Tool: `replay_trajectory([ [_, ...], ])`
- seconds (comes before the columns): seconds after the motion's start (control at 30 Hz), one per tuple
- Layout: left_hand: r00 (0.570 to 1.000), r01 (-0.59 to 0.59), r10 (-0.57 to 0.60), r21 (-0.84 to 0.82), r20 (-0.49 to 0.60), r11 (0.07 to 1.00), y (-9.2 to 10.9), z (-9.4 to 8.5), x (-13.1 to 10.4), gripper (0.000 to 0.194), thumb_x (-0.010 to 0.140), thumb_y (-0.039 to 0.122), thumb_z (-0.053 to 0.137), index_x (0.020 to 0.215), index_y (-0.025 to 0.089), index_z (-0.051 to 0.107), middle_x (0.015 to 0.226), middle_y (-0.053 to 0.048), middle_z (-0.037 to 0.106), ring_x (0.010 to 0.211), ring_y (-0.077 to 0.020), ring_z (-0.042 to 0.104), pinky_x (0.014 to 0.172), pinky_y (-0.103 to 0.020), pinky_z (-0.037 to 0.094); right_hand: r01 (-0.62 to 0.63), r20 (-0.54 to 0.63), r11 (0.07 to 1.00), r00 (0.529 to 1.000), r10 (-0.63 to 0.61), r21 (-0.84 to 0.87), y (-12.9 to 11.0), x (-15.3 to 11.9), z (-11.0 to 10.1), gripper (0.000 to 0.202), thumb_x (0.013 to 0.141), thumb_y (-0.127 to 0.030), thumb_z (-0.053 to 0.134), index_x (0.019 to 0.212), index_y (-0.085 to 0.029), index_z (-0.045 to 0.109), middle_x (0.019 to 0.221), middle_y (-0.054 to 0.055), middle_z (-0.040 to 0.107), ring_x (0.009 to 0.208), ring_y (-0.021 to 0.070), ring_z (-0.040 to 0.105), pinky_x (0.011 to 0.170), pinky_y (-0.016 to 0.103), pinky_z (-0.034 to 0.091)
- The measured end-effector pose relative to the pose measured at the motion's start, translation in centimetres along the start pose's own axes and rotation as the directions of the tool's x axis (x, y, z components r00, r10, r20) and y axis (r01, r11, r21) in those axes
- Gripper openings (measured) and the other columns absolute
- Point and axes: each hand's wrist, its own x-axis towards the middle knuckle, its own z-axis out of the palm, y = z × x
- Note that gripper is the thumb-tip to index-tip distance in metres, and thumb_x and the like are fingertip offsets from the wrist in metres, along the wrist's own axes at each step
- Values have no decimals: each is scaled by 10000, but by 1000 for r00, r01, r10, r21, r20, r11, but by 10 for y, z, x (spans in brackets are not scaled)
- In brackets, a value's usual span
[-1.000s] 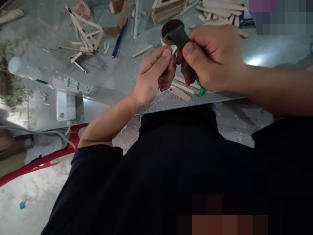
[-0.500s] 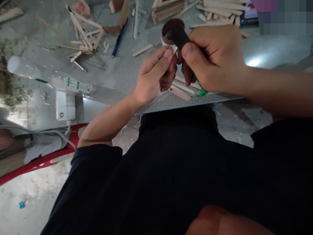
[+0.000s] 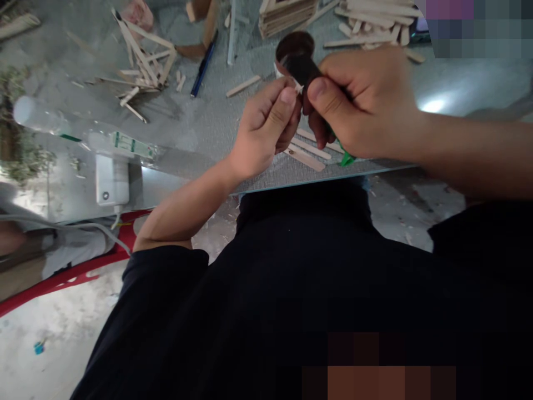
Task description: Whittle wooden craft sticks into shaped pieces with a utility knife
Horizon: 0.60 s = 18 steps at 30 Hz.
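My left hand (image 3: 266, 125) is closed in a pinch on a small pale wooden stick (image 3: 298, 87), whose tip shows between thumb and forefinger. My right hand (image 3: 358, 103) wraps round a dark tool (image 3: 303, 68) with a flat dark end, which lies against the stick's tip. Something green (image 3: 346, 159) pokes out below my right hand. A round brown object (image 3: 295, 43) sits just beyond the tool. Several flat wooden sticks (image 3: 308, 158) lie under my hands near the table edge.
Stick piles (image 3: 375, 19) and a stacked stick frame (image 3: 287, 16) stand at the back. Leftward are a blue pen (image 3: 204, 64), a stick structure (image 3: 145, 61), a plastic bottle (image 3: 87, 133) and a white power bank (image 3: 111, 179) with a cable.
The dark tool has shifted slightly against the stick's tip, so less of the stick shows. My left hand has moved a little; my right hand remains in nearly the same place.
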Motion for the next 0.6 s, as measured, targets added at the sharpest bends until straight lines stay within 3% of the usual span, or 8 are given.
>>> replay_trajectory([
  [0.2,968,-228,217,77,129,971,4,-5,-5,521,1179,568,272,867,229,514,627,80,301,428,-53,211,516,-185,167,-37,8,999,999,37,20,0,-1,2,544,1203,-566,498,776,-234,557,620,-12,638,566,143,563,572,329,377],
  [0.33,964,-266,265,119,21,957,4,-6,-3,499,1156,624,429,830,272,565,608,59,342,497,-129,268,529,-303,194,-32,-18,999,999,33,32,1,-2,3,543,1195,-596,499,792,-237,554,597,-20,626,535,147,564,561,335,373],
  [0.47,956,-266,292,307,-41,914,3,-10,3,446,1099,621,622,801,288,636,667,11,500,702,-178,494,693,-325,389,-105,11,987,995,104,122,0,-3,7,495,1166,-636,545,872,-241,597,622,-28,624,520,143,584,513,315,387],
  [0.53,939,-300,336,304,-74,904,6,-11,5,434,1084,598,675,790,280,646,693,11,545,710,-164,484,707,-315,403,-83,27,980,996,79,179,-2,-4,7,477,1165,-628,553,901,-235,614,637,-32,625,515,136,592,508,302,408],
  [0.6,951,-280,298,186,-79,942,12,-10,5,417,1099,558,677,814,255,643,681,37,511,607,-121,399,599,-291,334,-51,-1,981,999,52,189,-5,-6,6,455,1177,-593,544,923,-228,640,663,-30,630,542,131,607,534,295,425],
])
